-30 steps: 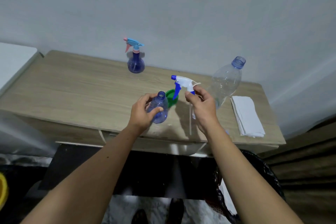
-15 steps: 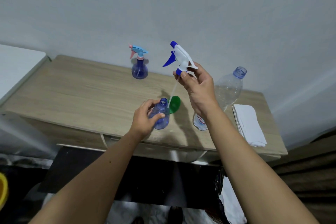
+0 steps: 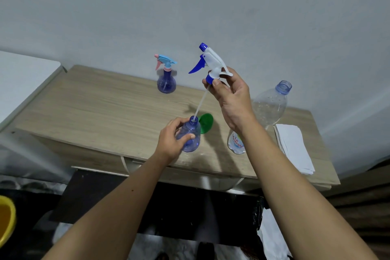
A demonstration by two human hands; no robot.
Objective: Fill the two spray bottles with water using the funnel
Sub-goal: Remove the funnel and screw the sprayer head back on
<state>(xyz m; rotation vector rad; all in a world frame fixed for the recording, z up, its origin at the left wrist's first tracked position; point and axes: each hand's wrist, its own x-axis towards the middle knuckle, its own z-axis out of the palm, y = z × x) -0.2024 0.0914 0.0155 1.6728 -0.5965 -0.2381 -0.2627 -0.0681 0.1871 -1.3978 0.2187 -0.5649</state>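
The white-and-blue plastic trigger head [image 3: 211, 63] has risen since a second ago, pinched by the right hand [image 3: 231, 99]; its thin dip tube [image 3: 200, 103] still enters the neck. The left hand [image 3: 172, 141] grips the round translucent blue bottle [image 3: 191, 136] on the woodgrain table [image 3: 95, 107], beside the green funnel [image 3: 205, 122].

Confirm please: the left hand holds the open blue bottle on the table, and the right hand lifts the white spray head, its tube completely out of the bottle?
Not quite. In the head view the tube of the spray head still ends inside the neck of the blue bottle. Otherwise correct: left hand holds it, right hand lifts the head.
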